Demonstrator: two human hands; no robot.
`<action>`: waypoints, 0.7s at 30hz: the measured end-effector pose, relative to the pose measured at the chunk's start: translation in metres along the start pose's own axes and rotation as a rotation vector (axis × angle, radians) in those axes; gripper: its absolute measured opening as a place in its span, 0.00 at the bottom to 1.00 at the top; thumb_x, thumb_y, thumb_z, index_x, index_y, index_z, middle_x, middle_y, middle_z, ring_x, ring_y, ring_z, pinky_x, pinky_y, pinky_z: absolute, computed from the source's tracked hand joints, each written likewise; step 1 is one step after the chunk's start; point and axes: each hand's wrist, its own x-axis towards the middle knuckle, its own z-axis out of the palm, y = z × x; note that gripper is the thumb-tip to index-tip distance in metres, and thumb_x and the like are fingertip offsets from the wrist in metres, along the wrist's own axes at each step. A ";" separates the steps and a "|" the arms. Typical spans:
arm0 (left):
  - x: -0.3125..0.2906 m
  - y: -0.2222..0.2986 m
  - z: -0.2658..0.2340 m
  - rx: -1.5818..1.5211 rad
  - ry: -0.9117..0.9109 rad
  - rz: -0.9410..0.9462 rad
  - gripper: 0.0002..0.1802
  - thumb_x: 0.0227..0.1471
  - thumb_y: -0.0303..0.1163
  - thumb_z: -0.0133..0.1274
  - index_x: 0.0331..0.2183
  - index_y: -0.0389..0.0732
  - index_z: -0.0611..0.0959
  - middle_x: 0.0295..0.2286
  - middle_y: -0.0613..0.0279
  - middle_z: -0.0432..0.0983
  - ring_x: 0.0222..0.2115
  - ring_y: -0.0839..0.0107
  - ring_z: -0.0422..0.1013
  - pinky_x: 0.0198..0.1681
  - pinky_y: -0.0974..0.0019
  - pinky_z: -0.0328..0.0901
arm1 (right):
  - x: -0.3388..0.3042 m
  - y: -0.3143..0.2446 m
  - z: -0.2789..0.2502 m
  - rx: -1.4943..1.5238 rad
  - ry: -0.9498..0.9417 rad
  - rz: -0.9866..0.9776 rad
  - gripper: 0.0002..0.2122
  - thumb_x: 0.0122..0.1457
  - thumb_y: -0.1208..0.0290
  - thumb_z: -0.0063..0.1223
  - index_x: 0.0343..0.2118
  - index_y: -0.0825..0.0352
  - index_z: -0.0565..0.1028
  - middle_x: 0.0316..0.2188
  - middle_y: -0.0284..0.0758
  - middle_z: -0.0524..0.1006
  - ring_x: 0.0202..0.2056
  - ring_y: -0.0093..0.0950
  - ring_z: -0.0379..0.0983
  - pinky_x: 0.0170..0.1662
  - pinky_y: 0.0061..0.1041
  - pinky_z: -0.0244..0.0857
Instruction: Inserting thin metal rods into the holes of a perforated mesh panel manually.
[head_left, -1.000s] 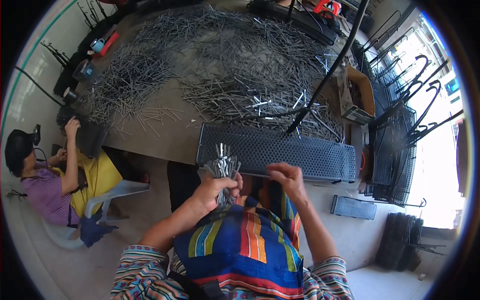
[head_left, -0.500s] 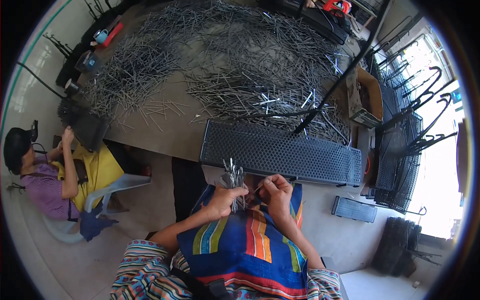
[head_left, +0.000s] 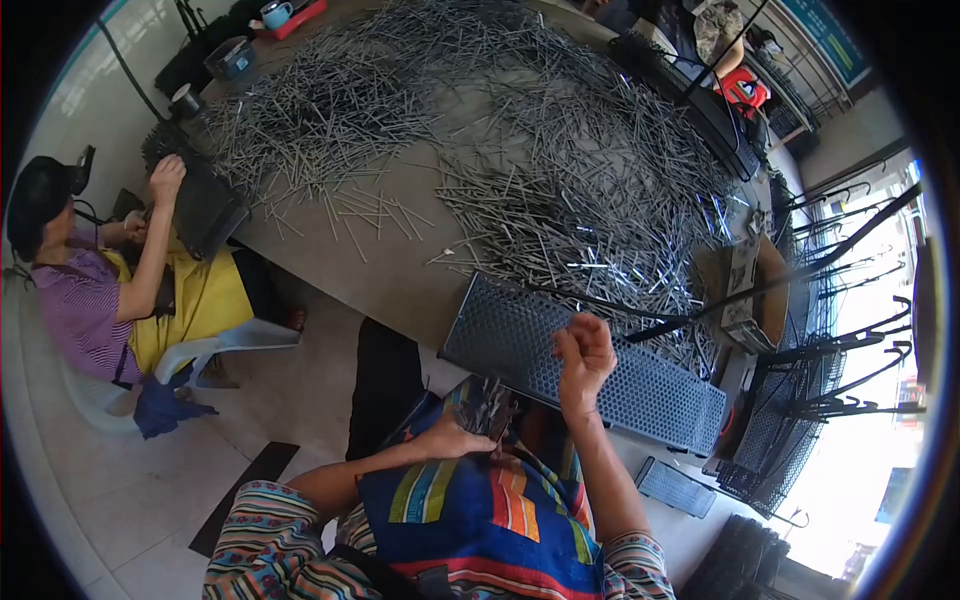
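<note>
My left hand [head_left: 455, 438] is closed around a bundle of thin metal strips [head_left: 487, 408] just above my lap, their ends fanning up past the thumb. To its right, my right hand [head_left: 585, 362] is raised in front of a long black perforated metal panel [head_left: 510, 335], its fingers curled in. Whether anything small is between those fingers I cannot make out. The panel lies along the table's near edge, with a dark rod [head_left: 680, 322] crossing above it.
Loose metal strips [head_left: 540, 210] spread in heaps over the table [head_left: 340, 265]. A cardboard box [head_left: 765, 300] stands at the right, near hanging wire racks [head_left: 830, 385]. At the left, a seated co-worker [head_left: 100, 290] holds a dark mesh panel [head_left: 200, 215]. Another person [head_left: 718, 35] is at the far right.
My right hand has risen from beside the bundle to in front of the panel. My left hand keeps the bundle, slightly lower. The view has turned, and the co-worker's hand is raised.
</note>
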 end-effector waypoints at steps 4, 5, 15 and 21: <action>0.000 -0.009 -0.009 0.269 -0.106 0.220 0.10 0.48 0.23 0.57 0.36 0.35 0.79 0.29 0.58 0.78 0.28 0.72 0.75 0.33 0.69 0.69 | 0.027 0.003 0.031 -0.193 -0.038 -0.094 0.09 0.53 0.84 0.53 0.37 0.68 0.72 0.22 0.28 0.76 0.21 0.14 0.69 0.25 0.13 0.63; -0.004 0.007 -0.010 0.265 -0.103 0.220 0.10 0.48 0.23 0.57 0.36 0.35 0.79 0.29 0.58 0.78 0.28 0.72 0.75 0.33 0.69 0.69 | 0.032 0.006 0.038 -0.237 -0.025 -0.148 0.09 0.53 0.84 0.53 0.37 0.68 0.72 0.21 0.28 0.76 0.21 0.14 0.69 0.26 0.13 0.63; 0.007 0.052 -0.040 -0.586 0.448 0.127 0.12 0.48 0.19 0.56 0.38 0.32 0.78 0.24 0.60 0.75 0.21 0.73 0.72 0.25 0.70 0.66 | 0.063 0.020 0.083 -0.459 -0.123 -0.539 0.08 0.50 0.86 0.55 0.31 0.68 0.72 0.24 0.38 0.76 0.25 0.35 0.75 0.29 0.27 0.68; 0.010 0.057 -0.051 -0.640 0.535 0.051 0.12 0.45 0.17 0.56 0.36 0.32 0.77 0.26 0.55 0.76 0.24 0.67 0.73 0.27 0.67 0.67 | 0.061 0.016 0.090 -0.495 -0.156 -0.575 0.08 0.49 0.85 0.56 0.30 0.67 0.72 0.24 0.38 0.76 0.25 0.36 0.74 0.29 0.29 0.67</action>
